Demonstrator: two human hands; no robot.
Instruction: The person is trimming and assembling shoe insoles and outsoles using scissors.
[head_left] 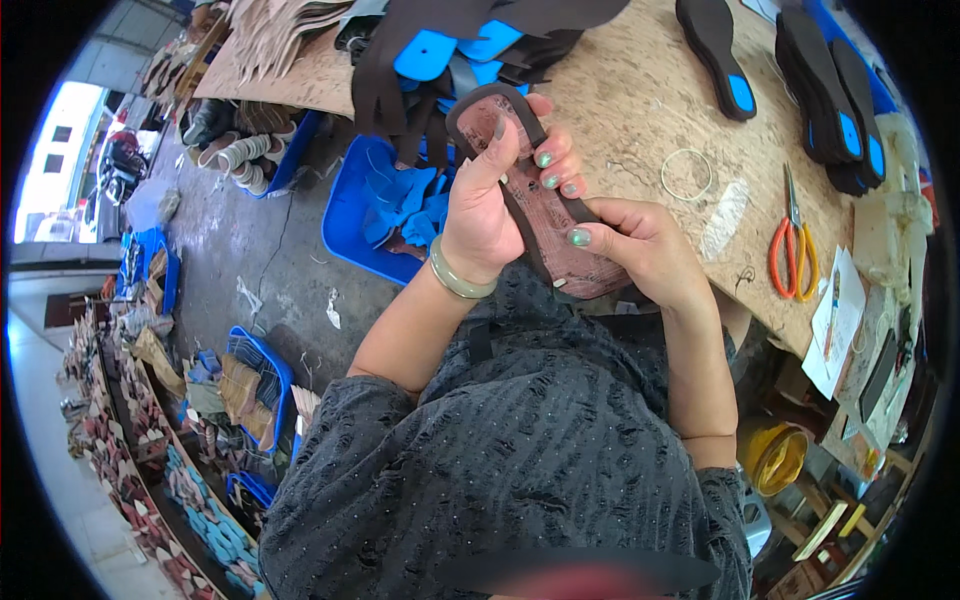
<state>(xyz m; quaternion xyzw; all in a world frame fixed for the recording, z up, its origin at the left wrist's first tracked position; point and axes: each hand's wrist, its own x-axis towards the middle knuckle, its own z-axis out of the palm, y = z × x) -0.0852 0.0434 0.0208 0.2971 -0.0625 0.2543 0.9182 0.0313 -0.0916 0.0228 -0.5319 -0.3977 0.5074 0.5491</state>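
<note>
In front of my chest a shoe insole (545, 222) is held at a slant, its worn-looking reddish-brown face toward me and a dark foam rim around it. My left hand (485, 205) is wrapped around its far half, thumb on the face and fingertips showing past the right edge. Lower down, my right hand (648, 245) grips the right edge, with the thumb on the face and the other fingers mostly hidden. Just beyond the insole lie dark foam sheets (590, 15) and blue pieces (425, 55).
On the wooden table (620, 110) are orange-handled scissors (792, 240), a dark insole (715, 50), stacked insoles (815, 90), a pale ring (687, 175) and paper (838, 320). A blue bin (345, 225) of blue scraps stands left of the table. A yellow bucket (775, 455) sits at lower right.
</note>
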